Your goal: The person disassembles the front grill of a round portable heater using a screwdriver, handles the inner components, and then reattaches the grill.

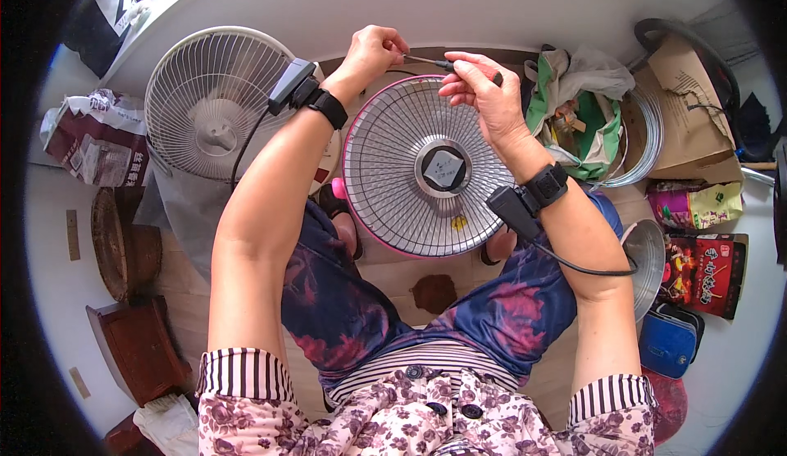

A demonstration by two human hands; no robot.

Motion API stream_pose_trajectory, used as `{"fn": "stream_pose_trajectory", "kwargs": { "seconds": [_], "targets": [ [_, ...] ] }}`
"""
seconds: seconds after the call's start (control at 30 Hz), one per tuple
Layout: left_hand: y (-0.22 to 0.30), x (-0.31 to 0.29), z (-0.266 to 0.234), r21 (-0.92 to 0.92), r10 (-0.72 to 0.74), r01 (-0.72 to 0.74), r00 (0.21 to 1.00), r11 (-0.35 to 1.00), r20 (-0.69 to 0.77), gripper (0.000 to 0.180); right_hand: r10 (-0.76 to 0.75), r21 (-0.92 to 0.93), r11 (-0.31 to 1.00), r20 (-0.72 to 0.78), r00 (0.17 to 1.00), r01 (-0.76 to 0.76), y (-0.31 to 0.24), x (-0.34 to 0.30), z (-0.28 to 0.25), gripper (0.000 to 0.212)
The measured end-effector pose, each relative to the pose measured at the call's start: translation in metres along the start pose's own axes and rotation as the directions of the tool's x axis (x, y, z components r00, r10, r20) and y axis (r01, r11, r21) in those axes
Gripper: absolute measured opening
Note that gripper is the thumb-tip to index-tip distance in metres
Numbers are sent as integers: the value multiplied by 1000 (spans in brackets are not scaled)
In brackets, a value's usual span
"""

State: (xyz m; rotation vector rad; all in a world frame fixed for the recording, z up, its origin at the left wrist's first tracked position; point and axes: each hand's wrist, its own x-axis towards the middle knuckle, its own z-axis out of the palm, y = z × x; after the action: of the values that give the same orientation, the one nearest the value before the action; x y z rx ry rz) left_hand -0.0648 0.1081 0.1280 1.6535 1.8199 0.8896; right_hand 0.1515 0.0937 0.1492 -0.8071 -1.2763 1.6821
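My right hand point(489, 99) holds a thin screwdriver point(441, 63), its metal shaft pointing left. Its dark handle is partly covered by my fingers. Near the tip, my left hand point(375, 50) is closed in a pinch. What sits between those fingertips, if anything, is too small to make out. Both hands are over the far edge of a round dish heater point(385, 173), which has a pink rim and a dark wire guard. The heater faces up between my knees, with a pale square label at its centre.
A white electric fan point(217, 104) lies left of the heater. To the right are a green bag point(602, 124), a coil of wire point(653, 132), a cardboard box point(689, 104) and a metal bowl point(648, 263). A wooden box point(143, 345) stands at the left. A white wall curves behind.
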Motion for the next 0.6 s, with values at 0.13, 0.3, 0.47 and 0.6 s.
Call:
{"fn": "stream_pose_trajectory", "kwargs": {
  "seconds": [0.13, 0.3, 0.47, 0.6],
  "targets": [
    [-1, 2, 7, 4, -12, 12, 1000, 1000, 16, 18, -7, -4, 1000, 3, 1000, 7, 2, 0, -3, 22],
    [-6, 5, 15, 44, 36, -37, 999, 998, 25, 19, 26, -7, 1000, -11, 1000, -26, 1, 0, -4, 22],
    [-12, 10, 24, -30, -3, 5, 997, 1000, 77, 17, 73, -26, 997, -44, 996, -74, -3, -2, -4, 24],
    [-14, 13, 29, 39, 59, -62, 995, 997, 80, 16, 118, 20, 993, -56, 991, -117, -4, -2, -6, 27]
  ]
}}
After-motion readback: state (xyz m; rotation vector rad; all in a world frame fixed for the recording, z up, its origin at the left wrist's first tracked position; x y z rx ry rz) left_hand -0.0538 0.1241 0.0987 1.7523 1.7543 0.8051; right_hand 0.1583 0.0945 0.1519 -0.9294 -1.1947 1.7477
